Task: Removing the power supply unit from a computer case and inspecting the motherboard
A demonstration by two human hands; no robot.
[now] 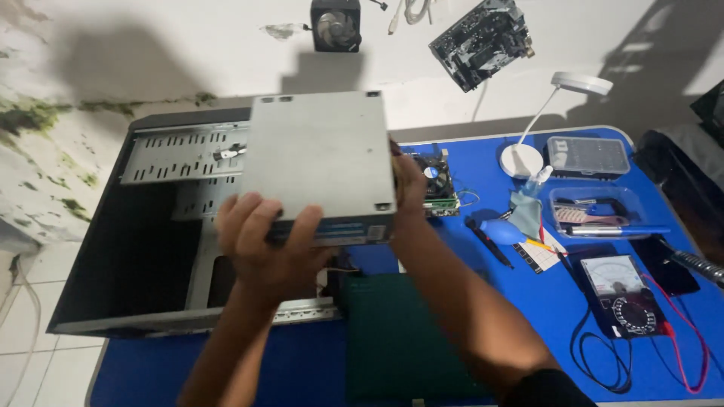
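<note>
Grey metal psu box (317, 154) is gripped w/ left hand (264, 245) fingers curled, right hand (409, 185) mostly hidden; could be dropped onto open case (151, 226) if grip slips.

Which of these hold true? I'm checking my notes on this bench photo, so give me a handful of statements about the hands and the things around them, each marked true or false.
1. Both hands hold the grey metal power supply box above the open computer case. True.
2. The left hand grips the box's near edge. True.
3. The right hand rests on the analog multimeter. False: it holds the box's right side, and the multimeter lies apart on the blue table.
4. The white desk lamp lies inside the case. False: it stands on the table, right of the box.
5. A cooling fan hangs on the wall. True.
</note>
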